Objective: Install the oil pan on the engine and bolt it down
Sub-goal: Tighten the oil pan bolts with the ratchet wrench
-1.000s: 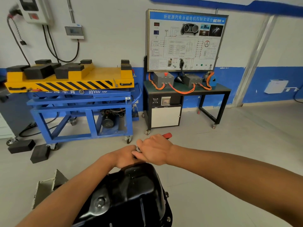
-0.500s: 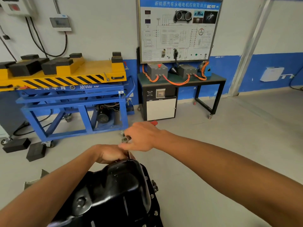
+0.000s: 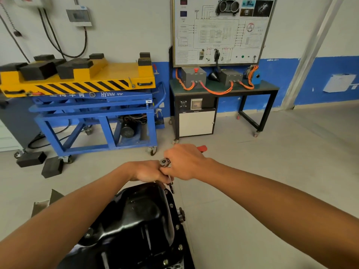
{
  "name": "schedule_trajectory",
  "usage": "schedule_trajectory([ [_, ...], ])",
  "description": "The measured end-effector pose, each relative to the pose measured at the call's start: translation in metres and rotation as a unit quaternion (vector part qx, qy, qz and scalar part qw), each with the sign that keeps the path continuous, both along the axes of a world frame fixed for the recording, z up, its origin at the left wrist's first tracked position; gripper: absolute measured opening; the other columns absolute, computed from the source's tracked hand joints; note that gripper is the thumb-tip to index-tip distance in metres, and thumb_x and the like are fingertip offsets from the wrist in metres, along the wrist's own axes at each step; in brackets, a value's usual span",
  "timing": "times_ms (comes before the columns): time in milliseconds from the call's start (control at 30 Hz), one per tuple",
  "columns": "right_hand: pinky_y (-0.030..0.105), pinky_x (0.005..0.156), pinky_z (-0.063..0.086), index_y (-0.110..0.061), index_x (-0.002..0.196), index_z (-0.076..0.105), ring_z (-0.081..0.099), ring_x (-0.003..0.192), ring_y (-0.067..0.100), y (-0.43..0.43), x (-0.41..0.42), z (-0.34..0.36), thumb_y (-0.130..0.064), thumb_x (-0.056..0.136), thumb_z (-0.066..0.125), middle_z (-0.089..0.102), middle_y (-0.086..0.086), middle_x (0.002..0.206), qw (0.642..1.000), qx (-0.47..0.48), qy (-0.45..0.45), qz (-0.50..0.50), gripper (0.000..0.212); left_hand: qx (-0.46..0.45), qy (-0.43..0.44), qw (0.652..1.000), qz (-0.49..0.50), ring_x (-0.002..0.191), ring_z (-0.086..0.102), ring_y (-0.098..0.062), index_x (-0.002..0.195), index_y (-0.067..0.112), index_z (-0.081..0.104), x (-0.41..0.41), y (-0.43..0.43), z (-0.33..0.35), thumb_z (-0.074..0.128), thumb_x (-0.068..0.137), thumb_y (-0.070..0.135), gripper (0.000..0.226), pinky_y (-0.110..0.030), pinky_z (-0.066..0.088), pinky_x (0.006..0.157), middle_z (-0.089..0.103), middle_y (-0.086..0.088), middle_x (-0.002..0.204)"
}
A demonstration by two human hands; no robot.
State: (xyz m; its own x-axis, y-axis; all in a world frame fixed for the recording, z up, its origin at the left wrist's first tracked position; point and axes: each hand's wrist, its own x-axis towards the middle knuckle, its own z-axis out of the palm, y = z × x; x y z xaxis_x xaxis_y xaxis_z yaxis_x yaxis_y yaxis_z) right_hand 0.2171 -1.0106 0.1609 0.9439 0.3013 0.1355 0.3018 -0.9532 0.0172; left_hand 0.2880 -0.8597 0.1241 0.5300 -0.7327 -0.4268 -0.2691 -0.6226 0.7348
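A glossy black oil pan [image 3: 136,220] fills the lower middle of the head view, with several bolts along its right flange [image 3: 172,205]. At its far edge my right hand [image 3: 184,162] grips a ratchet wrench [image 3: 165,162]; the red handle end sticks out beyond my knuckles. The steel extension runs down from the ratchet head to a bolt at the pan's far rim. My left hand [image 3: 149,171] curls around that extension just below the ratchet head. The engine beneath the pan is mostly hidden.
A yellow and blue lift cart [image 3: 87,98] stands at the left by the wall, with black rubber blocks [image 3: 41,164] on the floor before it. A training bench [image 3: 223,90] with orange cables stands behind my hands. Grey floor [image 3: 272,181] lies to the right.
My right hand swung the ratchet handle away and back toward the left hand. The camera tilted down and closer, so the pan shows larger.
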Motion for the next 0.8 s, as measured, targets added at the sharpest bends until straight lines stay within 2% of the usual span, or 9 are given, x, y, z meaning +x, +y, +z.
schedule_trajectory([
  [133,0.031,0.051,0.037,-0.021,0.072,0.052,0.054,0.061,0.021,-0.001,-0.001,-0.004,-0.048,0.089,0.056,0.046,-0.006,0.061,1.0,0.03,-0.007,0.0,0.032,0.003,-0.021,0.999,0.029,0.105,0.069,-0.016,0.114,0.005,0.07,-0.004,0.001,-0.002,0.07,0.093,0.022,0.026,-0.031,0.051,0.1,0.073,-0.008,0.113],
  [300,0.029,0.047,0.029,-0.024,0.07,0.05,0.044,0.053,0.014,-0.001,0.004,-0.006,-0.054,0.091,0.054,0.043,-0.007,0.06,0.998,0.045,-0.043,0.029,0.037,-0.015,-0.017,0.995,0.095,0.085,0.072,-0.005,0.084,0.02,0.075,-0.009,0.01,-0.004,0.073,0.09,0.023,0.007,-0.01,0.05,0.074,0.077,0.007,0.085],
  [400,0.03,0.049,0.031,-0.024,0.073,0.049,0.048,0.058,0.019,0.002,0.007,-0.011,-0.052,0.09,0.053,0.046,-0.005,0.062,0.996,0.047,-0.049,0.057,0.033,-0.001,-0.044,0.993,0.113,0.081,0.067,-0.007,0.07,0.029,0.072,-0.011,0.014,-0.007,0.073,0.09,0.025,0.02,-0.015,0.048,0.077,0.073,0.01,0.077],
  [467,0.032,0.053,0.033,-0.024,0.074,0.047,0.049,0.062,0.021,0.002,0.008,-0.012,-0.052,0.091,0.052,0.048,-0.004,0.066,0.995,0.049,-0.052,0.066,0.033,-0.003,-0.043,0.991,0.125,0.088,0.068,-0.013,0.077,0.026,0.075,-0.013,0.014,-0.005,0.071,0.091,0.024,0.015,-0.02,0.051,0.084,0.075,0.006,0.083],
  [500,0.032,0.053,0.033,-0.025,0.074,0.046,0.049,0.062,0.022,0.003,0.009,-0.012,-0.052,0.091,0.052,0.048,-0.004,0.067,0.995,0.05,-0.053,0.069,0.033,-0.004,-0.044,0.991,0.126,0.096,0.069,-0.02,0.087,0.017,0.075,-0.015,0.014,-0.003,0.071,0.091,0.024,0.009,-0.028,0.053,0.091,0.076,-0.002,0.092],
  [600,0.032,0.054,0.034,-0.024,0.074,0.046,0.048,0.062,0.021,0.005,0.006,-0.011,-0.051,0.091,0.054,0.043,-0.006,0.065,0.995,0.054,-0.047,0.072,0.032,0.0,-0.051,0.989,0.139,0.102,0.068,-0.027,0.096,0.006,0.073,-0.022,0.015,0.003,0.07,0.092,0.025,0.02,-0.041,0.051,0.1,0.074,-0.013,0.101],
  [667,0.032,0.055,0.035,-0.024,0.074,0.046,0.048,0.063,0.021,0.007,0.002,-0.011,-0.051,0.091,0.055,0.037,-0.009,0.064,0.996,0.054,-0.046,0.055,0.033,0.006,-0.064,0.99,0.128,0.093,0.068,-0.023,0.09,0.005,0.072,-0.023,0.015,0.005,0.069,0.091,0.024,0.019,-0.037,0.051,0.095,0.074,-0.009,0.092],
  [733,0.031,0.055,0.031,-0.024,0.075,0.047,0.046,0.064,0.02,0.01,-0.005,-0.011,-0.052,0.091,0.055,0.035,-0.009,0.064,0.997,0.057,-0.052,0.024,0.033,0.017,-0.076,0.989,0.125,0.075,0.061,-0.013,0.075,0.012,0.07,-0.022,0.015,0.006,0.069,0.091,0.023,0.019,-0.03,0.048,0.079,0.068,0.005,0.071],
  [800,0.031,0.053,0.029,-0.024,0.076,0.047,0.046,0.064,0.019,0.011,-0.012,-0.01,-0.052,0.091,0.056,0.039,-0.007,0.067,0.996,0.067,-0.054,-0.001,0.034,0.023,-0.08,0.988,0.127,0.059,0.053,-0.003,0.059,0.023,0.062,-0.022,0.013,0.006,0.069,0.09,0.023,0.032,-0.025,0.041,0.066,0.058,0.016,0.051],
])
